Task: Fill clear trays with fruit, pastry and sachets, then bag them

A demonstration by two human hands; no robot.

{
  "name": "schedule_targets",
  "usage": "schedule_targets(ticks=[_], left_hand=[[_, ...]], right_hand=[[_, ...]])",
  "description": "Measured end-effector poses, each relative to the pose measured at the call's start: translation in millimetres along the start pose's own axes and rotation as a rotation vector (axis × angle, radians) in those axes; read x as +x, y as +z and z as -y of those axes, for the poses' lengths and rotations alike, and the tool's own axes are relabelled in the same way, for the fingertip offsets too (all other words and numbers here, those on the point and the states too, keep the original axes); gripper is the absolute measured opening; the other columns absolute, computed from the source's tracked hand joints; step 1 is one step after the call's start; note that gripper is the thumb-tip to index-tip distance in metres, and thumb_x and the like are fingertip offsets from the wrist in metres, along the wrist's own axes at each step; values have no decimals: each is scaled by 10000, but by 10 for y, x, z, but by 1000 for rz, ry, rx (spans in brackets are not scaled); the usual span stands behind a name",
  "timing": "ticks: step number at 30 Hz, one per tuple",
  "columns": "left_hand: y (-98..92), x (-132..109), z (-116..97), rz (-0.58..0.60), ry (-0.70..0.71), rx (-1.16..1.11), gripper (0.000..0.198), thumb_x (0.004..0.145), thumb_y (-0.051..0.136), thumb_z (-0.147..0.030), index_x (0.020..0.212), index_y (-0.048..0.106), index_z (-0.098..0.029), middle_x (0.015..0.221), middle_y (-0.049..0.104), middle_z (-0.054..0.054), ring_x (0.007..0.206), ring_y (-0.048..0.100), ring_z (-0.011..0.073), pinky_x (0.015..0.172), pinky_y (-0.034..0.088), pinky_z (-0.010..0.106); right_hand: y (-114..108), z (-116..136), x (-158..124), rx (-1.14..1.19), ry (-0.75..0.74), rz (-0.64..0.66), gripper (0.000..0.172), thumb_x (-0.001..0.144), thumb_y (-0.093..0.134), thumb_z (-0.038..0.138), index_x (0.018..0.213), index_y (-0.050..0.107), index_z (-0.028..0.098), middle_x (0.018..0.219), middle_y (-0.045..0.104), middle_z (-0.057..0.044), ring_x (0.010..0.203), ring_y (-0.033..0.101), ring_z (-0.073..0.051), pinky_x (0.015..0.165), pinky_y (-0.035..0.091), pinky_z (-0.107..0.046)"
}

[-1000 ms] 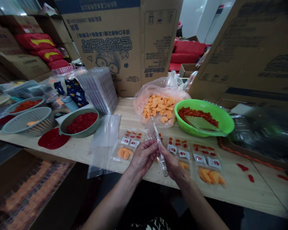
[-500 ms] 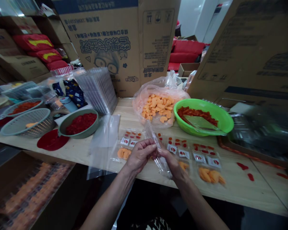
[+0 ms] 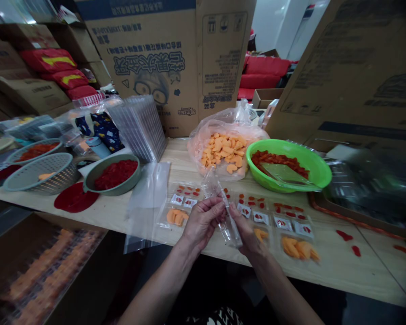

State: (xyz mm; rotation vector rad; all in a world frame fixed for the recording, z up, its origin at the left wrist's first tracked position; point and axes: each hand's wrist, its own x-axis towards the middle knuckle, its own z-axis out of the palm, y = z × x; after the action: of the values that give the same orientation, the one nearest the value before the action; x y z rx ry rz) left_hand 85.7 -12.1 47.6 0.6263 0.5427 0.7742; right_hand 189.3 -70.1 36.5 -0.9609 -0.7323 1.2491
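A clear plastic tray (image 3: pixel 230 231) is held tilted, almost edge-on, in front of me above the table. My left hand (image 3: pixel 203 223) pinches its near left side between thumb and fingers. My right hand (image 3: pixel 246 230) grips the opposite side, its fingers partly hidden behind the plastic. Under and beside my hands lie several filled clear trays, with red and orange pieces, small white packets and orange gummies. One filled tray (image 3: pixel 177 203) is left of my hands, another (image 3: pixel 292 232) to the right.
Behind my hands sit a bag of orange gummies (image 3: pixel 223 151) and a green basin (image 3: pixel 321 174) of red pieces. Left are plastic sleeves (image 3: pixel 144 198), a grey-green bowl (image 3: pixel 125 185), a red lid (image 3: pixel 73 198) and stacked trays (image 3: pixel 144 128). Cardboard boxes (image 3: pixel 176 36) wall the back.
The clear tray has turned slightly so more of its face shows. My hands stay close together on it and have shifted only a little.
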Motion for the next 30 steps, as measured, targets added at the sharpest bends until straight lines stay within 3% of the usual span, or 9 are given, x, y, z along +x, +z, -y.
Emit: schedule_targets(ticks=[8,12,15,17,21,23,25,27,30], left_hand=[[22,14,-13,-36,21,15,354,603,920,-306,826,743,-96,649,640,11,547,543,66,575,441,180],[-25,25,-70,-34,38,120,341,599,904,-336,745,710,-96,612,609,2,525,513,67,544,412,187],[-76,2,-137,35,21,236,327,632,881,-340,735,691,-96,637,606,9,542,512,72,545,404,190],[-113,-8,-181,99,17,260,306,674,857,-340,748,680,-101,647,602,10,557,519,76,558,410,192],[-231,56,-231,147,5,141,238,717,816,-282,745,640,-125,671,591,1,601,553,81,586,442,178],[-324,133,-225,116,-23,75,205,710,797,-238,752,626,-134,754,639,22,704,626,115,672,505,205],[-439,223,-201,72,-94,63,170,715,758,-217,744,608,-143,820,684,54,805,678,169,757,550,269],[-569,312,-176,21,-174,125,147,726,718,-226,727,595,-146,842,711,91,836,699,204,770,564,303],[-754,421,-172,-50,-203,340,173,741,692,-283,714,605,-136,849,724,127,818,702,217,745,558,304]], right_hand=[[-57,-35,49,-39,4,34,446,847,585,671,808,649,232,892,651,-52,1000,580,-264,970,474,-441],[-87,-17,101,-258,-95,136,420,900,550,588,1128,687,263,1184,657,-56,1271,485,-283,1130,349,-462],[-92,-8,101,-369,-138,189,578,878,586,478,1419,527,284,1459,509,-35,1410,362,-276,1200,238,-474],[-108,-13,83,-306,-109,162,690,845,566,457,1502,426,298,1528,441,-22,1415,366,-285,1174,291,-484],[-259,17,37,-201,-7,-6,719,866,384,531,1548,342,306,1531,445,-50,1359,450,-319,1041,443,-519],[-396,55,14,-471,-57,-107,765,857,406,561,1562,313,279,1572,381,-71,1410,383,-334,1092,386,-547],[-542,79,-12,-919,-70,-222,825,837,486,566,1573,293,246,1613,293,-103,1470,252,-372,1144,271,-611],[-668,73,-48,-1330,33,-344,836,845,520,569,1576,290,235,1632,215,-149,1479,167,-446,1104,217,-714],[-797,17,-129,-1655,234,-479,783,897,491,583,1572,303,235,1626,184,-204,1459,148,-515,1013,264,-777]])
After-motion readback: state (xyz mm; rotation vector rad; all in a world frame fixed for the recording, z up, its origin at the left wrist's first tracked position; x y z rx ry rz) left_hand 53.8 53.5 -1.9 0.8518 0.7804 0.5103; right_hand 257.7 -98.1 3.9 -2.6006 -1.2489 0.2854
